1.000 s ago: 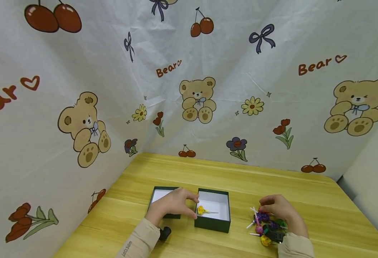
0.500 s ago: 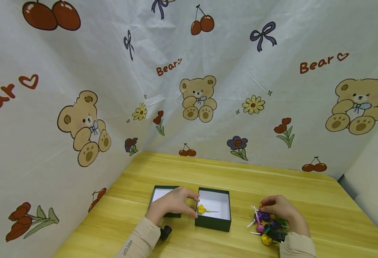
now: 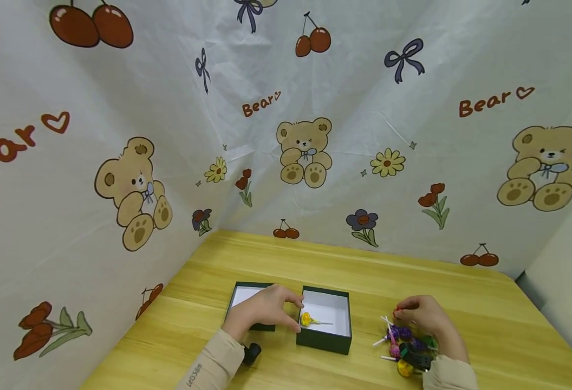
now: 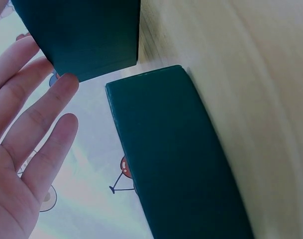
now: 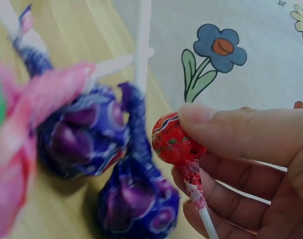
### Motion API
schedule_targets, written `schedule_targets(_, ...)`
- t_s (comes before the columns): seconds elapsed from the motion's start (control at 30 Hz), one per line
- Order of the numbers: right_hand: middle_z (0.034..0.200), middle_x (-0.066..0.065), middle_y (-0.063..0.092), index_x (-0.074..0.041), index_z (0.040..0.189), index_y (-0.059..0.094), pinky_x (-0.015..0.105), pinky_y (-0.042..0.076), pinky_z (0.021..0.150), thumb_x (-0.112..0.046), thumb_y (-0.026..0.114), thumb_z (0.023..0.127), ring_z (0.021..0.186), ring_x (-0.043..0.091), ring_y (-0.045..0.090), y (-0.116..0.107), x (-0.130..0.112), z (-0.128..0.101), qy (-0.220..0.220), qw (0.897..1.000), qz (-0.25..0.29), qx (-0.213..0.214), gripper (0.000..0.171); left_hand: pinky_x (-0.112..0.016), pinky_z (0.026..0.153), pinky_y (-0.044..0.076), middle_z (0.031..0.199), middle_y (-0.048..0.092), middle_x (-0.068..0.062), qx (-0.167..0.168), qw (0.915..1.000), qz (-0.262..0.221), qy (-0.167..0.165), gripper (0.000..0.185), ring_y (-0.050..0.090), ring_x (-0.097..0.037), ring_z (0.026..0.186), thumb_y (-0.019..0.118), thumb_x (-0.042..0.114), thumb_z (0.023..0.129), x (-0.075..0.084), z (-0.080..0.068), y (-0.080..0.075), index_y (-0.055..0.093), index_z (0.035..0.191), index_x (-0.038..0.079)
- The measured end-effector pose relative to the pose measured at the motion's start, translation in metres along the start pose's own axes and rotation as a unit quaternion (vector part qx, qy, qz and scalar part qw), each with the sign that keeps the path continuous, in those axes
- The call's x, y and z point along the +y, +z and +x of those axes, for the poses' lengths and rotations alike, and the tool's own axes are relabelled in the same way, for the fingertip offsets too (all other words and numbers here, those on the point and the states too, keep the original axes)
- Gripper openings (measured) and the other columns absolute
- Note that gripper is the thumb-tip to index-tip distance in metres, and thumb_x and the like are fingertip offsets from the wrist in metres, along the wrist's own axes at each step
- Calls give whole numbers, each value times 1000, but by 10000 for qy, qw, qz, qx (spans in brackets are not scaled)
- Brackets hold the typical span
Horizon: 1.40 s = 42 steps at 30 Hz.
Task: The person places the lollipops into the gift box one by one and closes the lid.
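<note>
My left hand [image 3: 266,310] rests with straight fingers [image 4: 37,124] against the left wall of an open dark green box [image 3: 326,340]. A yellow lollipop [image 3: 306,319] lies on the box's white floor. The box's lid [image 3: 241,297], white inside, lies just left, partly under that hand. In the left wrist view both dark green pieces show, the box [image 4: 86,35] and the lid [image 4: 176,159]. My right hand [image 3: 424,318] is over a pile of lollipops [image 3: 400,344] and pinches a red lollipop [image 5: 173,139] between thumb and fingers [image 5: 241,132]. Purple lollipops [image 5: 81,134] lie beside it.
The things lie on a yellow wooden table [image 3: 344,265] in a corner hung with a bear-print cloth [image 3: 305,151] at the back and left. A pink wrapper [image 5: 12,149] lies at the pile's left. A small black device [image 3: 251,352] sits at my left wrist.
Both hands stay almost where they were. Only the head view has shifted slightly.
</note>
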State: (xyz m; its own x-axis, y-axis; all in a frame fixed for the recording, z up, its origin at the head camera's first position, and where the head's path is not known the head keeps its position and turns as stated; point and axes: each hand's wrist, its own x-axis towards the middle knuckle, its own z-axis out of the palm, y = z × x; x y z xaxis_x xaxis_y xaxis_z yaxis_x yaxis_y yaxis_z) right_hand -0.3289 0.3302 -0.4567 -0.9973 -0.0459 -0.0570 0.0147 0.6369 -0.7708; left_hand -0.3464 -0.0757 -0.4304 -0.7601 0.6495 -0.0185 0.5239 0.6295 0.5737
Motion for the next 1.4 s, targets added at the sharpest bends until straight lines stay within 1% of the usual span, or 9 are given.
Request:
schedule_targets(0.17,97,11,76,9,113,69,50,54,87,-11,69,94,90,20,69,-2,-7,-3,70,9999,129,87,28,-33,102,52,140,62,8,-17,10000,25,42,47,58,-16,130,86,41,77,0,-1,1,74,117,21)
schedule_targets(0.27,102,14,76,10,119,67,59,50,95,-14,66,97,97,24,70,-4,-16,-5,-56,9995,308,27,32,-32,102,52,140,62,7,-12,10000,38,50,48,58,-16,130,86,41,77,-1,-1,1,74,118,19)
schedule_targets(0.43,106,13,76,7,120,68,63,46,100,-21,66,98,102,25,69,-7,-39,-8,-268,9990,341,116,36,-32,102,52,141,61,7,8,9999,64,94,48,58,-16,130,86,42,77,-1,-1,-1,74,118,20)
schedule_targets(0.67,106,12,76,5,120,70,56,51,98,-24,68,96,99,20,70,-4,-73,-15,-614,9972,356,212,37,-30,101,52,140,62,9,8,9999,108,104,47,58,-15,129,86,42,77,-1,2,-1,74,118,22)
schedule_targets(0.83,103,10,77,3,114,73,41,57,89,-22,70,94,95,17,70,4,-90,-17,-911,9950,382,151,32,-30,101,52,139,62,10,-3,9999,85,66,47,58,-14,129,87,42,76,-2,2,0,74,117,22)
schedule_targets(0.93,102,10,77,2,112,73,39,58,88,-20,71,94,94,17,70,10,-98,-17,-1038,9935,449,97,28,-30,102,52,139,62,10,3,9999,98,53,47,58,-14,129,87,41,76,-2,2,1,74,117,22)
schedule_targets(1.1,101,12,77,2,110,74,43,58,90,-16,71,93,94,22,72,22,-108,-14,-1287,9895,663,-42,25,-31,103,51,139,62,10,10,9999,93,68,47,57,-13,130,87,42,76,-2,2,0,74,117,22)
schedule_targets(1.3,101,13,75,2,107,75,28,59,81,-16,72,92,90,19,71,38,-118,-10,-1622,9838,684,-347,23,-31,103,51,139,61,9,-3,10000,56,51,49,57,-14,130,87,41,76,0,1,-1,74,118,20)
schedule_targets(1.4,101,12,75,1,106,75,26,59,77,-16,73,92,88,16,70,46,-123,-10,-1634,9835,649,-417,22,-31,103,51,139,62,9,-13,10000,48,32,49,57,-14,129,87,41,76,0,1,-1,74,118,20)
